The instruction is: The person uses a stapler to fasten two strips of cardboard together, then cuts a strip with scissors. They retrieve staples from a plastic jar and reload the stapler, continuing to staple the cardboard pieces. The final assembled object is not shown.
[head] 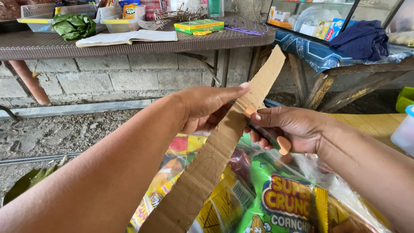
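While the left hand (207, 108) pinches the long cardboard strip (215, 155) held slantwise above the clear bag of snack packets (276, 194), the right hand (293, 129) grips peach-handled scissors (269, 136) beside its edge. Keep the strip taut; follow the pencilled outline.

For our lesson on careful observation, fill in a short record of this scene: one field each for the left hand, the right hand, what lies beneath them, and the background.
Left hand: grips a long cardboard strip with pencilled outlines.
Right hand: holds scissors with peach handles at the strip's edge.
Beneath: colourful snack packets in clear plastic.
Background: brown table bearing an open book, leaves and a green box.
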